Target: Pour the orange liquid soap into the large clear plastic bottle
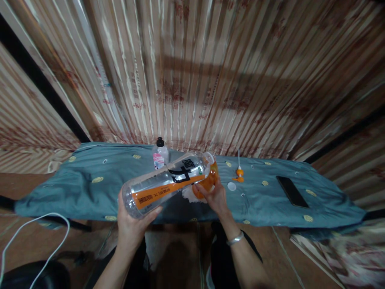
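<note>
My left hand [132, 222] is wrapped round the base of a large clear plastic bottle [165, 182] with an orange and black label. That bottle is tilted, its neck end up and to the right, at the mouth of an orange bottle [205, 184]. Around the orange bottle my right hand [215, 196] is closed. Whether liquid passes between the two cannot be made out. Under the orange bottle lies a whitish crumpled patch [189, 196]. An orange pump head [239, 174] with a thin tube and a white round disc [231, 186] rest to the right.
A small clear bottle with a black cap [160, 152] stands behind the large one. Toward the right end of the cloth-covered surface [258, 208] lies a black phone [291, 191]. A pleated curtain [192, 80] hangs behind; a white cable [45, 214] loops at lower left.
</note>
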### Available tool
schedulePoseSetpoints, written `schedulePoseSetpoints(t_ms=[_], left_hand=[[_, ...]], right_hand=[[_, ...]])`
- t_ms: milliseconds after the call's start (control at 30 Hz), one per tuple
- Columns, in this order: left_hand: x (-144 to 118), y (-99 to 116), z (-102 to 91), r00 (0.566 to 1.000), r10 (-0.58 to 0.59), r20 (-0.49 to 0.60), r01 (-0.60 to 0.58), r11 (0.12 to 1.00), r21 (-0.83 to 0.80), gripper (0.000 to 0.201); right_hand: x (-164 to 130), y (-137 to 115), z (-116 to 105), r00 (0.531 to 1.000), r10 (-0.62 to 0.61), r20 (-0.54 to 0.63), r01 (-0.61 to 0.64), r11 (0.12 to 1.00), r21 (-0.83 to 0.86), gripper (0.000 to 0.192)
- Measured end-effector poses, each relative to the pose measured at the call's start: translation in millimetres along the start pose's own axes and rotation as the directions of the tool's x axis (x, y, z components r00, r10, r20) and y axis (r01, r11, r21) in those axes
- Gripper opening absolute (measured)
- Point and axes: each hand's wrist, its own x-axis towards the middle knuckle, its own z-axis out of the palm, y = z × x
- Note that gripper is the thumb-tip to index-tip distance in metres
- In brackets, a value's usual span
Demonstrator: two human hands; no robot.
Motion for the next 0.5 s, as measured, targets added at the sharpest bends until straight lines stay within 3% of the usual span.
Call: schedulePoseSetpoints(t_ms=[133, 500], left_hand=[[-3.1, -2.2, 3.2, 0.999, 0.005, -0.040, -0.008, 0.998, -0.056, 0.096], [-4.7, -2.9, 1.8, 0.998, 0.054, -0.014, -0.054, 0.999, 0.001, 0.098]], right_hand=[[-0.4, 0.7, 0.8, 1.000, -0.008, -0.006, 0.008, 1.000, 0.011, 0.070], [-0.1, 0.3, -1.5, 0.999, 0.035, 0.023, -0.035, 0.999, 0.005, 0.076]])
